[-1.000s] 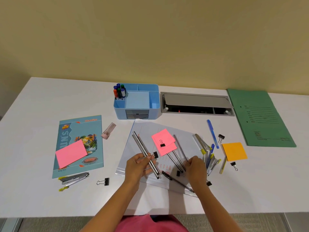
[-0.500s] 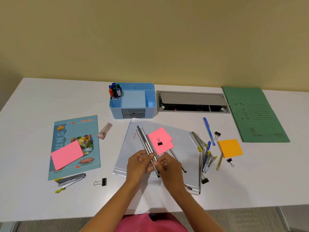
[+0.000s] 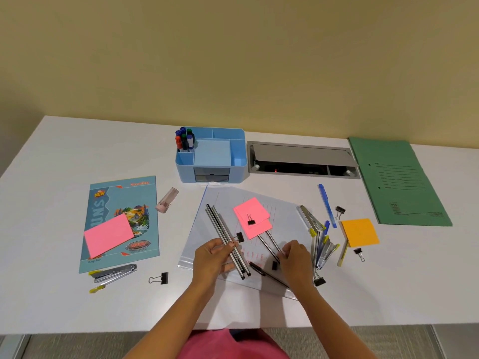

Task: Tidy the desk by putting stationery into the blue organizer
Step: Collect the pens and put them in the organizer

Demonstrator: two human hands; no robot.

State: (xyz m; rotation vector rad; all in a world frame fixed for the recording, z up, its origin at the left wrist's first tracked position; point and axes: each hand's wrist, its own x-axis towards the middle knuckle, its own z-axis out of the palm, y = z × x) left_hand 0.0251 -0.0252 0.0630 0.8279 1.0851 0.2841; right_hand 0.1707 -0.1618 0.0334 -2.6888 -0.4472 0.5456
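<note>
A white desk (image 3: 64, 177) lies strewn with stationery. A clear sleeve (image 3: 285, 218) sits at its middle, just in front of the blue organizer (image 3: 238, 154), which stands at the back with markers (image 3: 184, 141) upright in its rear left cell.

The left hand (image 3: 210, 257) has fingers and thumb wrapped round the lower part of a slanted bundle of dark pens (image 3: 220, 226). A binder clip (image 3: 239, 237) juts out beside that grip. The right hand (image 3: 295, 257) hangs over the near ends of two loose pens (image 3: 272, 240), fingers curled down onto them. Whether they have closed on a pen cannot be told.

The step in hand appears to be gathering the loose pens into one bundle. The far ends of the two pens lie under pink notes (image 3: 252, 217), so drawing them out lengthwise toward the person should leave the notes in place. A firm, closed left grip would likely stop the bundle fanning out as more pens are added. A black pen (image 3: 269, 274) and a small clip (image 3: 274, 265) lie close by the right hand and could be knocked aside. Squaring the tips before the carry should help the pens drop cleanly into an empty cell.
</note>
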